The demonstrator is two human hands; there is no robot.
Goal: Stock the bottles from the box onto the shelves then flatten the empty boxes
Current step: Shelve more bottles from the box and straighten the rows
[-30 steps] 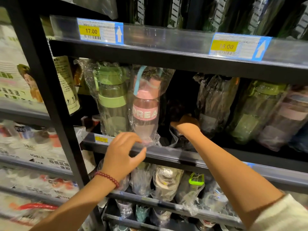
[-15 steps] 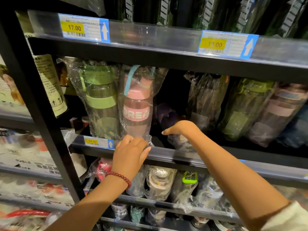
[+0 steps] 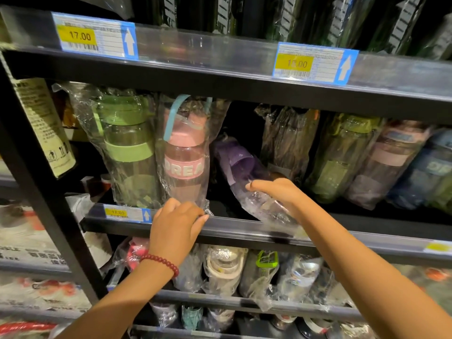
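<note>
Dark metal shelves [image 3: 244,228] fill the head view, each edge carrying price tags [image 3: 95,36]. On the middle shelf, bagged bottles stand in a row: a green bottle [image 3: 127,148] and a pink bottle [image 3: 186,157] at centre left, more wrapped ones [image 3: 342,157] toward the right edge. Between them, at frame centre, a purple bottle [image 3: 239,167] leans tilted in the gap, not yet upright. The right hand [image 3: 276,192] lies over its lower end, grip curled round the wrapped body. The left hand [image 3: 176,226] rests at the shelf lip just below the pink bottle, fingers bent on the crinkled bag; whether it pinches the plastic, I cannot tell. Judging by this, stocking is well under way, with this bottle left to straighten. No box shows, so what remains to stock, and the flattening, cannot be gauged.
</note>
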